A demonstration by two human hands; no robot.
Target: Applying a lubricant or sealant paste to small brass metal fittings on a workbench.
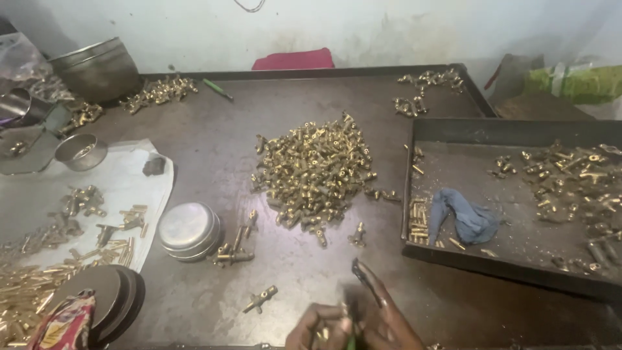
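Bare dark tabletop (285,272) lies open between the hands at the near edge and the big brass pile (314,172) at the centre, crossed only by a lone brass fitting (260,299) and a small cluster beside an upturned steel bowl (189,230). A raised rim bounds the far side, and a black tray (453,256) with a blue rag (468,219) closes off the right. The left hand (317,327) curls shut around a small brass piece (322,333) at the bottom edge. The right hand (385,317) touches it, one grimy finger pointing up, the others bent around a thin green tool (350,340). White sheeting (129,178) with sorted brass parts covers the left side, below a pale stained wall (337,29).
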